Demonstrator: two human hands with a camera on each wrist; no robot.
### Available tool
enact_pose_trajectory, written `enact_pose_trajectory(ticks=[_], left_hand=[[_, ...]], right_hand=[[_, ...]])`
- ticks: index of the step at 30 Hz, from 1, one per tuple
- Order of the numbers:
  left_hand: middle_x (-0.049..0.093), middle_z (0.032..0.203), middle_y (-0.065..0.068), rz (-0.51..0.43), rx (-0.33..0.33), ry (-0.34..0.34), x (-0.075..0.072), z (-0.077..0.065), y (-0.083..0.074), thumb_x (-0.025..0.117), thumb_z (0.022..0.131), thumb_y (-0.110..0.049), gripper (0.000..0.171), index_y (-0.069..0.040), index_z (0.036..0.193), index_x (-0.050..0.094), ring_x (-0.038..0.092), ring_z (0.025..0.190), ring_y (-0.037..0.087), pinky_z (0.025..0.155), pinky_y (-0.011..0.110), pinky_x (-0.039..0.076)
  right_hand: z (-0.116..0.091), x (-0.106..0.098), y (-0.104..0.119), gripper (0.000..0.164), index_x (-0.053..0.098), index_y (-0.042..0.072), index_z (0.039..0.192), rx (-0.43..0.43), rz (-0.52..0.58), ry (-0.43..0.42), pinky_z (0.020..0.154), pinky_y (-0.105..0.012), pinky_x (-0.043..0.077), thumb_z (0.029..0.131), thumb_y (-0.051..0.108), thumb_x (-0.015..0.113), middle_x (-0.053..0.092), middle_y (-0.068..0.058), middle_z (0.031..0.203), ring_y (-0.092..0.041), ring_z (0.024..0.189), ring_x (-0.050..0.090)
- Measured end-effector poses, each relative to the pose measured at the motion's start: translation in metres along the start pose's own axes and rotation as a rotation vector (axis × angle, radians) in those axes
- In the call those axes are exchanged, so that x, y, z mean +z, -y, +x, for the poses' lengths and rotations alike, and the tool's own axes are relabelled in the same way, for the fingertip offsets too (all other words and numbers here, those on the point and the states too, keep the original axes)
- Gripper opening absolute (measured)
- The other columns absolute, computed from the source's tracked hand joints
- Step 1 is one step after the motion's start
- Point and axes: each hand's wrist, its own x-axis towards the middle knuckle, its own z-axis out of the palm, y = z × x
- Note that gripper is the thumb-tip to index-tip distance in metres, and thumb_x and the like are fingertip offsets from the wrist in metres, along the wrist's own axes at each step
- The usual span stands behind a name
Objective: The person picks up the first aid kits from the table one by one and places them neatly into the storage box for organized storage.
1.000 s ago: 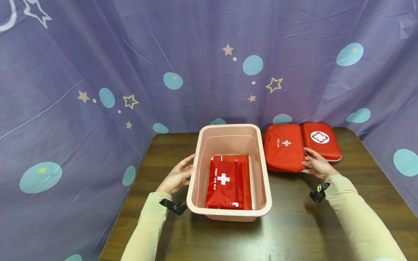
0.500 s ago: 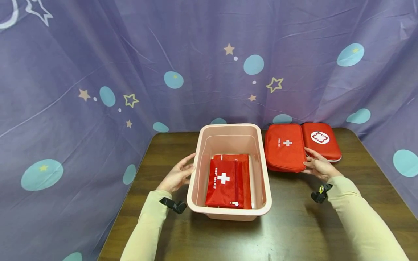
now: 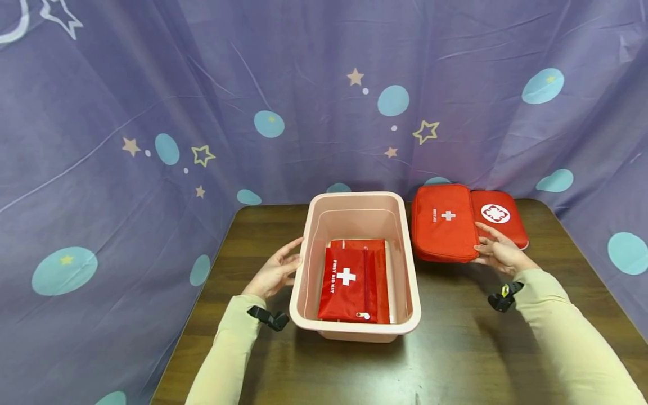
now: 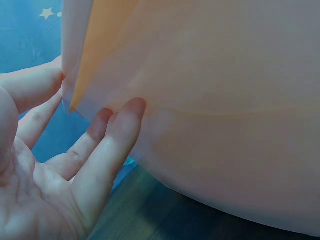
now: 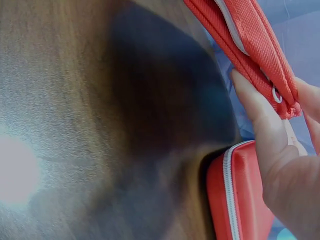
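Note:
Between my right hand's [image 3: 503, 256] thumb and fingers, a red soft zipped first aid case [image 3: 444, 228] is pinched at its right front corner. Its held side is raised off the table, as the right wrist view [image 5: 260, 55] also shows. A pink plastic bin [image 3: 356, 331] stands in the middle. My left hand [image 3: 270, 275] touches its left side from outside, with fairly straight fingers against the rim and outer wall. Flat inside lie red first aid pouches [image 3: 346, 298], one printed with a white cross. The right wrist view cuts off part of my right hand.
A second red case [image 3: 498, 214] with a white round emblem lies flat at the back right, partly behind the lifted one. The wooden table [image 3: 354, 371] meets a purple patterned curtain [image 3: 314, 152] at its back and left.
The red first aid case has risen slightly and shifted a little right, covering more of the emblem case's left side. My right hand moved with it. Left hand and bin are still.

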Motion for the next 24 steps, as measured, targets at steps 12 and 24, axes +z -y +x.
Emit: enact_pose_trajectory(ticks=[12,24], left_hand=[[0.057,0.115,0.004,-0.018,0.0,-0.004,-0.001,-0.001,0.0,0.047,0.097,-0.003,0.06,-0.013,0.151,0.021,0.062,0.094,0.013,0.075,0.039,0.055],[0.054,0.116,0.004,-0.013,-0.005,0.004,0.0,0.0,-0.003,0.049,0.097,-0.004,0.063,-0.013,0.151,0.019,0.061,0.093,0.012,0.074,0.037,0.055]], right_hand=[[-0.002,0.001,0.01,0.059,0.035,0.027,0.13,-0.018,0.003,0.017,0.075,-0.036,0.056,0.091,-0.018,0.037,0.059,-0.002,0.101,-0.016,0.089,0.063],[-0.003,0.004,0.022,0.061,0.036,0.028,0.132,-0.033,0.019,0.053,0.075,-0.037,0.056,0.092,-0.018,0.035,0.058,-0.003,0.104,-0.018,0.092,0.064]])
